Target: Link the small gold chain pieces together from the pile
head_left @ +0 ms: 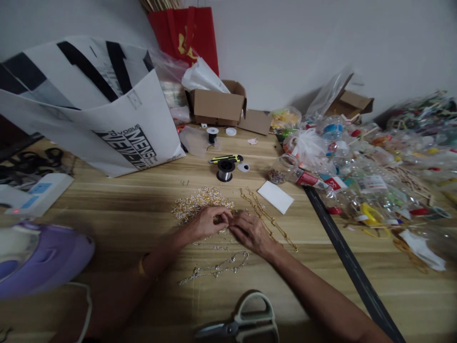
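Note:
My left hand (pixel 210 222) and my right hand (pixel 254 232) meet fingertip to fingertip at the right edge of a pile of small gold and silver rings and findings (pixel 200 201). Thumb and fingers of each are pinched together, but what lies between them is too small and covered to make out. Just beyond my right hand run gold chains (pixel 262 209) with small knotted beads. Nearer to me lie a silver chain with small charms (pixel 217 271) and a short piece of silver chain (pixel 210 246). Large scissors (pixel 246 320) with pale handles rest at the front.
Past the pile stand a wire spool (pixel 225 170), a yellow cutter (pixel 225 158) and a jar of beads (pixel 283 169). A white card (pixel 275 196) lies to the right, before heaped plastic bottles (pixel 371 171). A shopping bag (pixel 117 124) and purple iron-like appliance (pixel 53 257) occupy the left.

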Motion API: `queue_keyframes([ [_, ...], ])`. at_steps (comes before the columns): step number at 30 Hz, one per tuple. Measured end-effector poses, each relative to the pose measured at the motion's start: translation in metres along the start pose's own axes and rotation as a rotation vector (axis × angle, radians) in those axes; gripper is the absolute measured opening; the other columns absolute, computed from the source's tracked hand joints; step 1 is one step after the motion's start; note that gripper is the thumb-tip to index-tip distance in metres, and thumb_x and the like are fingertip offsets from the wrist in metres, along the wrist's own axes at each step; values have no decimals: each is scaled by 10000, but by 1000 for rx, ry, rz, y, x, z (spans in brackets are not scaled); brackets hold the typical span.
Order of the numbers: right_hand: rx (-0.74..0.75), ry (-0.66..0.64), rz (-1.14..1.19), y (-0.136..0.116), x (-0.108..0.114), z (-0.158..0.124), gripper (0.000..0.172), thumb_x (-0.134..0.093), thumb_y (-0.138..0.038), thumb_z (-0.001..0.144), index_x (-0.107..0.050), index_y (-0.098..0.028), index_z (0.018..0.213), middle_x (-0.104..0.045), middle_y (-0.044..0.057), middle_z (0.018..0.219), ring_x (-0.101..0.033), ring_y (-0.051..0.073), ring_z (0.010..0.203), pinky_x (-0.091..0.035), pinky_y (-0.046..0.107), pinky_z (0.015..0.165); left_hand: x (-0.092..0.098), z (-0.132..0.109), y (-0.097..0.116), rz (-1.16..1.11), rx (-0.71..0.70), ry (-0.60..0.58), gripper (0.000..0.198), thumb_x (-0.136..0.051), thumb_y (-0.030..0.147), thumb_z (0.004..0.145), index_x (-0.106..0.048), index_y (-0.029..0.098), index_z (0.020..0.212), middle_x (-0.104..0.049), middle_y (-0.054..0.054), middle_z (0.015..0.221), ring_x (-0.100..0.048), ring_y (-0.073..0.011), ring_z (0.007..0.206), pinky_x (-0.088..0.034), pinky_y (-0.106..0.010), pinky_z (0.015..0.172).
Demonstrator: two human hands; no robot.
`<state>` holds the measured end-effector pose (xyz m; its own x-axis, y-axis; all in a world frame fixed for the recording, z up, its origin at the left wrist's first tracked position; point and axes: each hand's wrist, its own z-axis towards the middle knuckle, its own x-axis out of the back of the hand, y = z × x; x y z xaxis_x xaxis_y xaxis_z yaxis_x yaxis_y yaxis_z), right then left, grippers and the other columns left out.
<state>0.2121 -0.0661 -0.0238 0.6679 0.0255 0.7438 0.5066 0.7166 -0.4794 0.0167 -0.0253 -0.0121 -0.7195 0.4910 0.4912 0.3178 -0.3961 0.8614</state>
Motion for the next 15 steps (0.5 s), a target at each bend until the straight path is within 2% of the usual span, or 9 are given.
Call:
queue_keyframes([
  [10, -44, -35, -9, -3, 3, 1, 134, -434, -194, 937, -567, -177, 939, -612, 78, 874, -571, 176, 812, -472, 300, 722, 5, 1, -1, 94, 0, -15, 140, -602, 114, 737, -658, 140, 863, -677, -28, 773, -627, -131, 702, -470, -225, 670],
  [15, -73, -6, -1, -5, 5, 2, 151, -399, -202, 943, -537, -171, 889, -587, 75, 812, -542, 178, 766, -450, 307, 703, 10, 2, 1, 306, -141, -37, 59, -628, 128, 750, -661, 152, 707, -635, -27, 713, -565, -159, 756, -428, -272, 732],
])
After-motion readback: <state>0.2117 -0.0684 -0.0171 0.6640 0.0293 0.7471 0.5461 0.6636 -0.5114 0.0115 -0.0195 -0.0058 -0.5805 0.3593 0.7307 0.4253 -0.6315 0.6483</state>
